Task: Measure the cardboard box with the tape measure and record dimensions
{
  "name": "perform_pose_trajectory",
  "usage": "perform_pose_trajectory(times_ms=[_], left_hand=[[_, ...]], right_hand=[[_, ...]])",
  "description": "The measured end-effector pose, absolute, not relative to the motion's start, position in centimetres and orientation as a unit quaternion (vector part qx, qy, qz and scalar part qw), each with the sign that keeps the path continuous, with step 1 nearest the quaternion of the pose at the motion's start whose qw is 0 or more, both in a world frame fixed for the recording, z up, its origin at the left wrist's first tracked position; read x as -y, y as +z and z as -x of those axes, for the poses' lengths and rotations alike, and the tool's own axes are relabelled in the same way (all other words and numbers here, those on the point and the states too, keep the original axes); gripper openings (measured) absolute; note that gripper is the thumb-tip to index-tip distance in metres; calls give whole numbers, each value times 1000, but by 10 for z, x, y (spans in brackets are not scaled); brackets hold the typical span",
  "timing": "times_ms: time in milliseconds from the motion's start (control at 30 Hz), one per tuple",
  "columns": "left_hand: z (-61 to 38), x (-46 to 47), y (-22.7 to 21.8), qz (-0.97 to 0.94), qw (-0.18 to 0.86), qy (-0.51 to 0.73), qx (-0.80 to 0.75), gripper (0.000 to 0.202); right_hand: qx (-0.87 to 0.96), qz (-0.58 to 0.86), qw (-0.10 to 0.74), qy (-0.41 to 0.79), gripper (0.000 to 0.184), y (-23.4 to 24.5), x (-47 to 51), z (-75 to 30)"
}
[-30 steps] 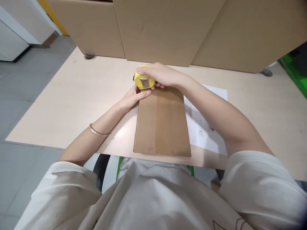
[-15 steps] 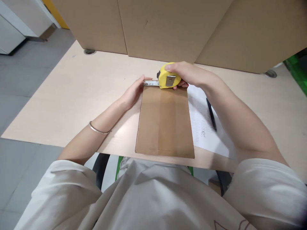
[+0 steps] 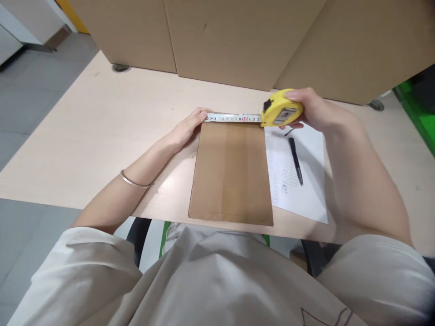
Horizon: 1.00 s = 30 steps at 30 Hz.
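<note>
Things on the pale, flat table [image 3: 136, 117], all around the two hands.
In the right hand [image 3: 316, 107] is a yellow, rounded tape measure [image 3: 281, 108]; its long, thin strip [image 3: 234, 118] goes left to the left hand [image 3: 190, 127], along the far edge of a flat, brown cardboard piece [image 3: 231, 176]. That piece lies on the near side of both hands. Nearer than the right hand, beside the cardboard, is a white paper sheet [image 3: 312, 199] with a slim black pen [image 3: 296, 161] on top. Big brown cardboard panels [image 3: 234, 40] stand behind both hands.

Blk pen [image 3: 295, 161] atop wht paper [image 3: 314, 194]; brn panels [image 3: 234, 40] at tbl [image 3: 136, 99] back.
</note>
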<state>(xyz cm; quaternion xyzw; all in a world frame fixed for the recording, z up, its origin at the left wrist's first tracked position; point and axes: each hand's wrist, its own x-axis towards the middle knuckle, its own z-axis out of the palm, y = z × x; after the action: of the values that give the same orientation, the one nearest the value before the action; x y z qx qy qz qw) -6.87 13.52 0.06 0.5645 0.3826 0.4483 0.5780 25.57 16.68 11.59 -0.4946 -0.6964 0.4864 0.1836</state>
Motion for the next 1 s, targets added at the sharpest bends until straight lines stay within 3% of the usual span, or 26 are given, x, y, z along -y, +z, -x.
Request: perform_pose_trajectory(times_ms=[367,567,867,1000], left_hand=[[72,-137,-2,-572,559,445,-402,56],[73,-136,-2,-577,559,442,-400,57],[66,-146,-16,-532,554,465,-441,77],[74,-128,3,-548,522,464,-460,89]], right_hand=[[654,531,218,493,48,90,-161,-271],[696,493,224,472,36,101,-164,-270],[731,437,214,479,28,112,-175,-170],[766,422,191,445,40,111,-174,-128]])
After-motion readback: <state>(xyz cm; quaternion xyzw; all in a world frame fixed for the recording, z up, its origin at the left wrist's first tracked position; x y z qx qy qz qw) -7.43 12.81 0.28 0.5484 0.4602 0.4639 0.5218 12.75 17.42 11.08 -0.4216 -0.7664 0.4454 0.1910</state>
